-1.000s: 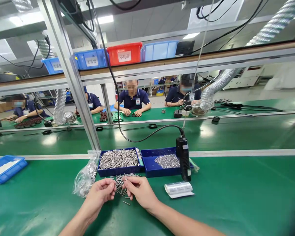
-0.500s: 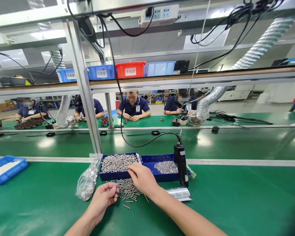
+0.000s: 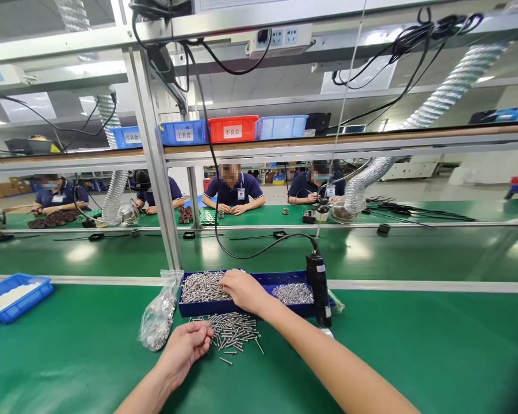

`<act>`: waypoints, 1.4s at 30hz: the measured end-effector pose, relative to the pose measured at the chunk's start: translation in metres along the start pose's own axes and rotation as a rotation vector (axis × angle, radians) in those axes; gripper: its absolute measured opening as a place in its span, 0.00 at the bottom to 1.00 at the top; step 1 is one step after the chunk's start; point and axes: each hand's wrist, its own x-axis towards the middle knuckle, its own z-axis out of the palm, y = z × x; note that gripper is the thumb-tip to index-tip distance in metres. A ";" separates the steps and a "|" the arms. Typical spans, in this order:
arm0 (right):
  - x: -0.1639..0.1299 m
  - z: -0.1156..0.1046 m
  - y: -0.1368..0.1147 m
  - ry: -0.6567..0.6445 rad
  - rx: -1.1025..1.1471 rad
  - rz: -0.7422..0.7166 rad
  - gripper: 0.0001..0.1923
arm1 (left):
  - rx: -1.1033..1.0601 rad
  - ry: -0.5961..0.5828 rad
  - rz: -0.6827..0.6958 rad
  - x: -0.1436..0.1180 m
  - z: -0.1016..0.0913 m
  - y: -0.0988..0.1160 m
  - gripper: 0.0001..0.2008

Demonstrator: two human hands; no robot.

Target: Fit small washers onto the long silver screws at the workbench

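My left hand (image 3: 189, 349) is low over the green bench, thumb and fingertips pressed together at the left edge of a loose pile of screws (image 3: 235, 329); whatever it pinches is too small to make out. My right hand (image 3: 244, 290) reaches over the blue bin (image 3: 185, 310) full of screws (image 3: 202, 286), its fingers closed at the right part of the heap. What lies between those fingertips is hidden. Beside it, a second blue bin (image 3: 267, 278) holds small shiny nuts or washers (image 3: 292, 293), partly behind my right wrist.
A black electric screwdriver (image 3: 318, 287) hangs at the right bin. A clear bag of small metal parts (image 3: 159, 319) lies left of the bins. Further left sits a blue tray (image 3: 43, 290). Co-workers (image 3: 235, 190) sit across the green conveyor (image 3: 259, 253).
My right hand has shifted slightly left and up over the screw bin. My left hand stays by the loose screws, still pinching. The camera view has moved a little.
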 end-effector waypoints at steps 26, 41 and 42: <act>-0.051 0.063 -0.043 0.252 0.872 0.384 0.08 | 0.013 -0.097 0.068 -0.009 0.004 0.011 0.17; -0.056 0.071 -0.040 0.170 1.085 0.229 0.16 | 0.108 -0.121 0.162 -0.020 0.010 0.020 0.19; -0.055 0.073 -0.040 0.178 1.135 0.243 0.17 | 0.100 -0.099 0.162 -0.020 0.010 0.020 0.20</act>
